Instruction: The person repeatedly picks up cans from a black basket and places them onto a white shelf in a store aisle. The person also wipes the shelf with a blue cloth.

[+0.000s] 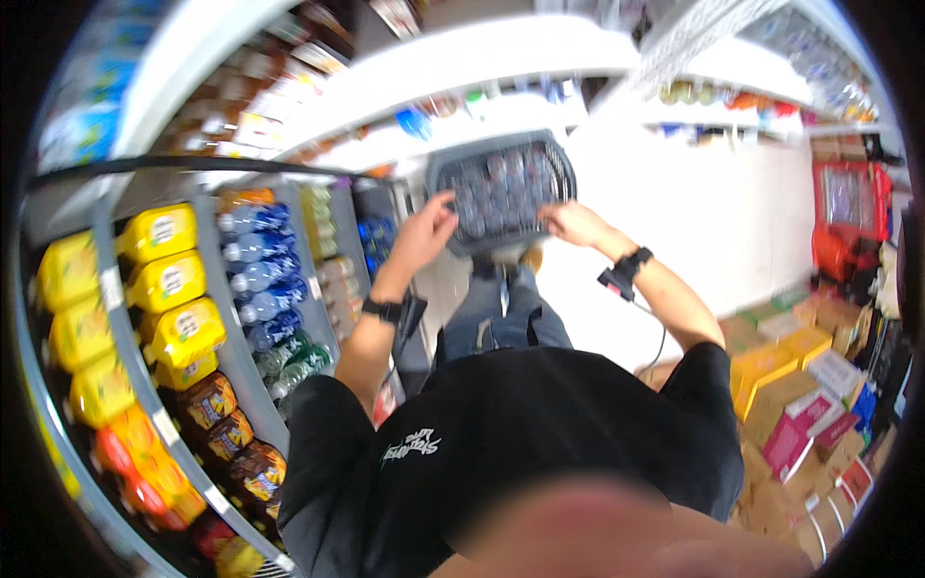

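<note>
In front of my legs is a dark grey plastic basket with slatted walls. Several small clear containers or bottles fill it in rows; blur hides their exact kind. My left hand grips the basket's left rim, thumb and fingers around the edge. At the near right corner, my right hand has its fingers curled over the rim. Each wrist wears a black strap with a small device, the left one and the right one.
To my left, a grey shelf rack holds yellow packs, blue-labelled bottles and brown packs. White shelves with goods run along the far side. Cardboard boxes and a red crate stand at right, beside the white floor.
</note>
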Available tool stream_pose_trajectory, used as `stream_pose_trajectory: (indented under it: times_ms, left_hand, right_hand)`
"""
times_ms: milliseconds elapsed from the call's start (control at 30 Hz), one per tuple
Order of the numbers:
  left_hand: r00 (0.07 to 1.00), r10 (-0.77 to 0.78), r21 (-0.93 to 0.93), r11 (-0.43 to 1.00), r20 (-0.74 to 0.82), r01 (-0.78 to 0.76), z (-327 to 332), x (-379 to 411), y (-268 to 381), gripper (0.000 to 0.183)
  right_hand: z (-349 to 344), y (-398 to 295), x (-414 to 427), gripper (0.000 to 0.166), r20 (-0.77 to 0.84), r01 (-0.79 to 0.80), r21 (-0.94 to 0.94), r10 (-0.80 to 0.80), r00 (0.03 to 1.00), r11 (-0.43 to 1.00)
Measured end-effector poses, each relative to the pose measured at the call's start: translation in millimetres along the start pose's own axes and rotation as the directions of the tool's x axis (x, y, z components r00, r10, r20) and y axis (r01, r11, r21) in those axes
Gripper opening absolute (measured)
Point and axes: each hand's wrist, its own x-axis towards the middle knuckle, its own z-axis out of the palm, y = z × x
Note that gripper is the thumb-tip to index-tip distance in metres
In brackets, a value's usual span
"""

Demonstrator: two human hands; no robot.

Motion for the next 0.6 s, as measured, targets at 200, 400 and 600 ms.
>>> stream_pose_trajectory:
  times_ms: [200, 400, 600]
  left_hand:
    - [0.862, 0.289, 0.082, 0.956, -0.417, -0.281, -101.0, -66.2, 77.2, 0.035]
    - [0.675, 0.451, 0.212, 0.887, -0.584, -0.410, -179.6, -97.5, 159.8, 0.032]
    - [0.430, 0.634, 0.452, 0.767, -0.643, -0.454, -257.5, -86.3, 204.2, 0.030]
  right_hand:
    - [-179.9, -189.2, 34.6, 0.021, -0.194, 0.241, -0.249, -0.292, 0.936, 0.938]
    - [-261.5, -306.2, 54.1, 0.021, -0.223, 0.401, -0.416, -0.519, 0.825, 0.816]
    - [-309.5, -370.4, 85.4, 0.016, -0.218, 0.443, -0.534, -0.624, 0.751, 0.720]
